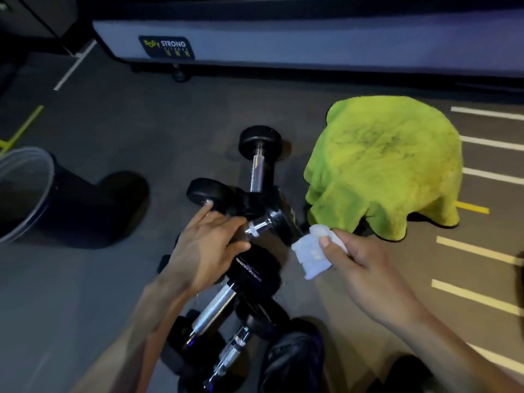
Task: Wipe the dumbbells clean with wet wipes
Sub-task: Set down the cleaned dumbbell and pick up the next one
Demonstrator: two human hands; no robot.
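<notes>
Several black dumbbells with chrome handles lie clustered on the grey floor. My left hand (204,245) grips the handle of the middle dumbbell (266,219), whose far head (208,191) points left. Another dumbbell (259,154) lies behind it, and two more (215,313) lie near my feet. My right hand (360,268) pinches a folded white wet wipe (310,255) between thumb and fingers, just right of the gripped dumbbell and apart from it.
A lime-green towel (382,168) drapes over a low object at the right. A dark bin (25,194) stands at the left. A grey machine base (283,43) with a label runs along the back. My dark shoe (292,358) is at the bottom.
</notes>
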